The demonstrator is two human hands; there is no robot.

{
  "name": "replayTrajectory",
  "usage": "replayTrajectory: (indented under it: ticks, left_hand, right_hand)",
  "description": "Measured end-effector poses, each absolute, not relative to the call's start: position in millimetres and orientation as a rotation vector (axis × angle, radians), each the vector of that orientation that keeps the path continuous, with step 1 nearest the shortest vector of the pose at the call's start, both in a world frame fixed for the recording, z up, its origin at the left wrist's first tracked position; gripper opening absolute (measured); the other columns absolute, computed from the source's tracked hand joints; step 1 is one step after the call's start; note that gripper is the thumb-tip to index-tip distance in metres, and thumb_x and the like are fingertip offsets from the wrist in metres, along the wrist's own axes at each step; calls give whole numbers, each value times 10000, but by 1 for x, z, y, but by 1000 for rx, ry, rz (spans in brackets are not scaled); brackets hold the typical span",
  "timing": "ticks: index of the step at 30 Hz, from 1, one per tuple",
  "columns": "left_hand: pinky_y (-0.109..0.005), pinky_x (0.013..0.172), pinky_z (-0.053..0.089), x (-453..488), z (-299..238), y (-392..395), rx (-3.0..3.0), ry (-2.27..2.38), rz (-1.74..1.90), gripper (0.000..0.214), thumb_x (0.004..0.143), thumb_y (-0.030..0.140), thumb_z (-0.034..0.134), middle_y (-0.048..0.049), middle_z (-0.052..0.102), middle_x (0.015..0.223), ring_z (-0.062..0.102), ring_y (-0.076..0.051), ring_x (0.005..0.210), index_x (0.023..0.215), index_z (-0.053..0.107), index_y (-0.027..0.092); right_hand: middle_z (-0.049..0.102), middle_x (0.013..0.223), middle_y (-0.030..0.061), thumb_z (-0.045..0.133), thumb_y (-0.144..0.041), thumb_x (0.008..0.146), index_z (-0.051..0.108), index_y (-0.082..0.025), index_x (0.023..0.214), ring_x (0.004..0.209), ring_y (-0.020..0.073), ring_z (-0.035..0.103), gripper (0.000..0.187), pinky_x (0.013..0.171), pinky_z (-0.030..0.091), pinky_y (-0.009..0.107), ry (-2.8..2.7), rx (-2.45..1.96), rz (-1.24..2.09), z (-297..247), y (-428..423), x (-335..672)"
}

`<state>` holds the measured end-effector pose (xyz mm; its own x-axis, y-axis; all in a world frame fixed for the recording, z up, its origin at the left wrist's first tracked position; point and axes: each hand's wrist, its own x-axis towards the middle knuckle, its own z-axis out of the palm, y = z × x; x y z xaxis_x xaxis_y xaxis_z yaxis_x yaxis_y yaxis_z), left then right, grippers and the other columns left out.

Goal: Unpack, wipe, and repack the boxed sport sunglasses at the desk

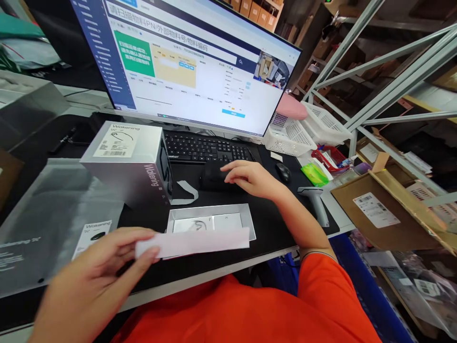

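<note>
My left hand [94, 274] pinches one end of a white paper strip [207, 240] between thumb and fingers. The strip hangs across the front of a shallow white box tray [253, 226], which holds a booklet with a glasses drawing [193, 225] and a second white card [227, 220]. My right hand [252, 178] is over the right end of a black case [212, 175], fingers apart and slightly bent; whether they touch it is unclear. Left of the case stands a grey "Wakening" box [124, 174], with a pale ribbon [185, 193] beside it.
A monitor [200, 62] stands behind the keyboard [200, 146]. Rightward lie a mouse [283, 172], a barcode scanner [317, 205], white baskets [291, 138] and an opened cardboard box [378, 209]. A grey plastic bag [46, 200] and a "Wakening" card [93, 236] lie left.
</note>
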<state>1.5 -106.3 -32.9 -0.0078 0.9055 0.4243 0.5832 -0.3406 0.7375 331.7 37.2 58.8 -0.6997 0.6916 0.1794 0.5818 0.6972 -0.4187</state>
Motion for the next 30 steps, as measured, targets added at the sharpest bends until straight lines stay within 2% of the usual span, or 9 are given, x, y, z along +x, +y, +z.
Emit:
replayTrajectory:
  ticks: [5,9,11,13,17,19,21,26,30]
  left_hand:
    - [-257,884,665,41,-29,-80,2421,1233,1173,264,1076,411,512,-27,789,1201,789,-193,1015,1137,735,282]
    - [-498,1095,629,40,-52,-84,2689,1281,1073,319,1065,418,514,-169,620,1536,703,-327,1298,1196,728,222]
    - [-643,1215,521,30,-59,-90,2782,1221,1023,331,1031,433,585,-174,501,1660,609,-373,1434,1269,718,246]
    - [-665,1278,445,23,-64,-95,2833,1092,963,396,985,468,667,-142,448,1709,555,-370,1496,1337,695,288]
    - [-508,1373,350,23,-71,-95,2836,962,997,185,1016,303,618,-80,719,1416,718,-233,1267,1163,723,262]
    - [-477,1418,247,27,-71,-94,2784,977,1024,218,1025,139,518,-24,796,1155,761,-163,1094,1055,710,240]
    - [-485,1431,214,30,-67,-94,2748,925,1012,277,1005,78,493,9,803,1079,768,-149,1045,1051,705,250]
    - [-519,1423,271,34,-46,-95,2712,880,1079,315,1007,115,546,16,808,1186,769,-183,1096,1236,676,289]
    - [-453,1430,232,51,-25,-73,2773,795,1230,244,1017,116,553,17,813,1117,771,-161,1024,1181,667,257]
  right_hand:
    - [721,1475,82,537,35,978,830,-204,1073,1341,215,696,390,1074,568,355,-3016,-723,572,54,61,277]
    - [745,1416,118,556,-32,1028,804,-167,1162,1283,221,722,312,1080,574,372,-3041,-720,531,59,62,260]
    - [743,1409,122,573,-58,1039,779,-162,1217,1295,224,712,291,1120,559,395,-2909,-788,468,63,63,275]
    - [731,1422,123,631,-96,1029,748,-177,1289,1339,239,685,297,1167,533,433,-2753,-866,396,63,65,300]
    - [653,1519,177,869,-226,886,627,-180,1491,1432,334,609,653,1218,477,538,-2608,-1199,282,46,73,351]
    - [587,1579,221,967,-278,773,525,-161,1598,1466,386,569,943,1211,475,556,-2634,-1393,316,29,77,364]
    - [567,1586,230,995,-318,720,419,-172,1675,1453,399,577,1125,1185,494,549,-2631,-1525,366,12,80,369]
    - [591,1597,179,998,-371,661,458,-230,1656,1435,380,611,1140,1204,485,530,-2502,-1545,374,4,83,381]
    - [607,1595,159,1012,-397,618,550,-215,1571,1469,372,591,1075,1267,436,523,-2272,-1344,326,33,81,421]
